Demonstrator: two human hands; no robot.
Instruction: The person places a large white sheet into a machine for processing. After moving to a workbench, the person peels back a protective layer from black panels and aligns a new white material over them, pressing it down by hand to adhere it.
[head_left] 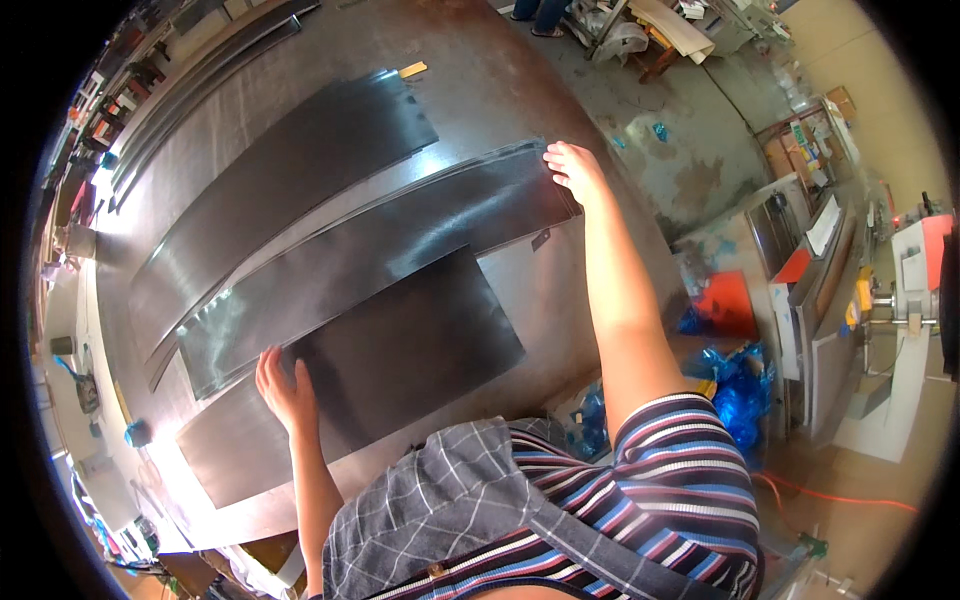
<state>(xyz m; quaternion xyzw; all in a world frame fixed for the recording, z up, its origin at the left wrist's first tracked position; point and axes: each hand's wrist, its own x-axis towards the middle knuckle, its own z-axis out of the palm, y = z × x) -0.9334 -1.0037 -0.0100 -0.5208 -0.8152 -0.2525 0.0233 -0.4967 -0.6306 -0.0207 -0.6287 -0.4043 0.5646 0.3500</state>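
A wide table with a bare metal-like top (530, 100) carries several dark, glossy flat sheets. My right hand (575, 170) reaches to the far right end of a long stack of dark sheets (400, 230), its fingers stretched out against the stack's corner. My left hand (287, 388) is lower and to the left, thumb apart from the fingers, resting at the edge of the nearest dark sheet (420, 340). That nearest sheet lies close to my body and overlaps the long stack's near side. Neither hand has its fingers wrapped round anything.
Another stack of dark sheets (300, 160) lies farther back, with a small yellow piece (413, 69) at its end. Long narrow strips (200, 90) run along the far left. On the floor to the right are blue plastic bags (740, 395) and a red-orange item (727, 305).
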